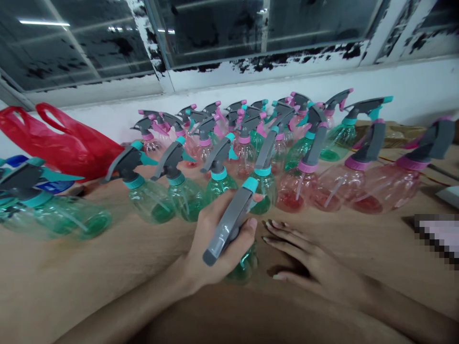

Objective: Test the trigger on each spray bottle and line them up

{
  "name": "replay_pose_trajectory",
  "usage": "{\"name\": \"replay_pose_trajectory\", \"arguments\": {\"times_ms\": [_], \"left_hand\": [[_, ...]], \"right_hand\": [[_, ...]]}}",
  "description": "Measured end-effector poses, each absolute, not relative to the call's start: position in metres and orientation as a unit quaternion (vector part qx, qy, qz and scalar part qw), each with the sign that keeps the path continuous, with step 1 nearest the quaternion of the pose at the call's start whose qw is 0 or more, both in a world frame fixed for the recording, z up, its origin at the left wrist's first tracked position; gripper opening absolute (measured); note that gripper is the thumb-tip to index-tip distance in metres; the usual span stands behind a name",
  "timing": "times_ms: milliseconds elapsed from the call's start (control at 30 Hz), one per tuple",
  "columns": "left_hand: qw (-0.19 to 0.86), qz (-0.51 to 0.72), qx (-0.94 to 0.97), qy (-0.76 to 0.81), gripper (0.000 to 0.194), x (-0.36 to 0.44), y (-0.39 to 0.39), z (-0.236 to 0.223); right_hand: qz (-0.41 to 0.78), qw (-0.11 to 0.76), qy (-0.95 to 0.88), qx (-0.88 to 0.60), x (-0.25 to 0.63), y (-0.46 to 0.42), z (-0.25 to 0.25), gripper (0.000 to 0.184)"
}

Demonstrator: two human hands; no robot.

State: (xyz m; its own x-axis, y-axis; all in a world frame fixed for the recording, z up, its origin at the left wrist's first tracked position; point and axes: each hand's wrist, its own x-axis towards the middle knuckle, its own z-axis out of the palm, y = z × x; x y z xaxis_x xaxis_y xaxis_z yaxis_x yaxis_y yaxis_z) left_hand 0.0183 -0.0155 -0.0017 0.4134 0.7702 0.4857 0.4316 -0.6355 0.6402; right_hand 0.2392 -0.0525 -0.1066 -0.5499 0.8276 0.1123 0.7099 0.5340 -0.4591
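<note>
My left hand [215,243] is wrapped round the grey and teal trigger head of a green spray bottle [244,267] that stands on the wooden table [107,267] close to me. The thumb lies along the trigger head. My right hand [304,258] rests just to the right of that bottle, fingers stretched out flat on the table, holding nothing.
Behind my hands stand several green spray bottles [186,191] and pink spray bottles [358,181] in rows up to the white wall. More green bottles [46,210] sit at the left. A red plastic bag [60,141] lies at the back left. A blurred patch [439,236] is at the right edge.
</note>
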Motion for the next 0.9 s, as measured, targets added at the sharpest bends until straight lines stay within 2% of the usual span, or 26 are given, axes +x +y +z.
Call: {"name": "replay_pose_trajectory", "arguments": {"times_ms": [400, 700, 900], "left_hand": [[0.251, 0.412, 0.806, 0.343, 0.027, 0.0192, -0.0149, -0.0043], [0.228, 0.416, 0.812, 0.340, 0.023, 0.0191, -0.0153, -0.0036], [0.242, 0.403, 0.809, 0.355, 0.025, 0.0185, -0.0156, -0.0028]], "right_hand": [[0.175, 0.155, -0.862, -0.449, 0.2387, -0.0526, -0.1081, 0.057], [0.199, 0.181, -0.855, -0.444, 0.2386, -0.0528, -0.1072, 0.056], [0.189, 0.167, -0.857, -0.450, 0.2389, -0.0531, -0.1072, 0.056]]}}
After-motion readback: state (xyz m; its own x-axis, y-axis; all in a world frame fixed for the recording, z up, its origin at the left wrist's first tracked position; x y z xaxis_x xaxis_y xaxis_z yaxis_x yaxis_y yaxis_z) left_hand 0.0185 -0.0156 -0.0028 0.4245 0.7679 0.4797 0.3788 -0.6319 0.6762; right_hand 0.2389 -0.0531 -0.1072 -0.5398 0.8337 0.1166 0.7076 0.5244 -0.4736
